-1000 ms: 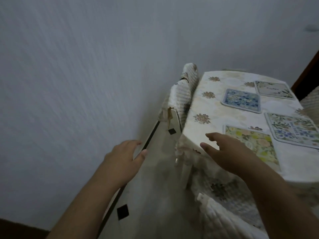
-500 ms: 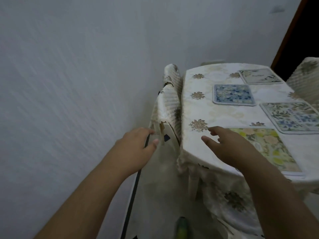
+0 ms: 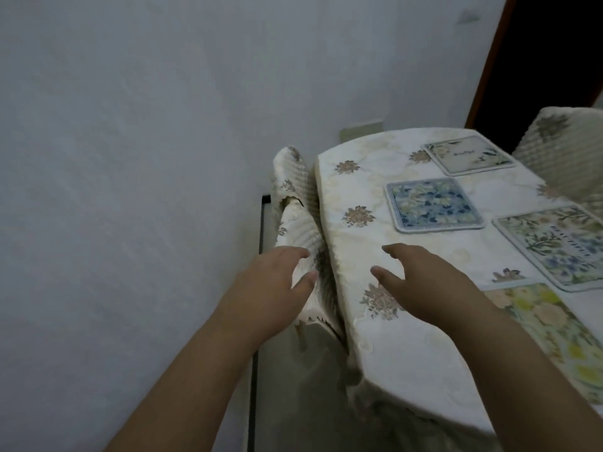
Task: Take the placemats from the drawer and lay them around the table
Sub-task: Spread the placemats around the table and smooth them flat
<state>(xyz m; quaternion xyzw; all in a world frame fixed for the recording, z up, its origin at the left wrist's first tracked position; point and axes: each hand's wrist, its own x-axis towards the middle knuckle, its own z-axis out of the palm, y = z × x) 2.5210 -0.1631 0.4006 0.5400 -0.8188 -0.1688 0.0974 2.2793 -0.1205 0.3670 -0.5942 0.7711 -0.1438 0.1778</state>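
Several floral placemats lie flat on the table (image 3: 359, 256), which has a cream flowered cloth. A blue one (image 3: 434, 203) is in the middle, a pale one (image 3: 468, 154) at the far side, a green-and-blue one (image 3: 554, 246) at the right, and a yellow-green one (image 3: 554, 334) nearest me. My right hand (image 3: 430, 282) hovers over the table's near left part, fingers apart, holding nothing. My left hand (image 3: 270, 288) is empty and open, beside the covered chair (image 3: 297, 203) at the table's left side.
A plain white wall fills the left and back. The covered chair stands tucked between wall and table. A second covered chair (image 3: 561, 148) stands at the far right. A dark doorway (image 3: 554, 53) with a brown frame is at the top right. Pale floor shows below.
The view has shifted closer to the table and swung right. Both hands have moved forward; the left one now reaches the chair's cover, the right one is further over the tabletop.
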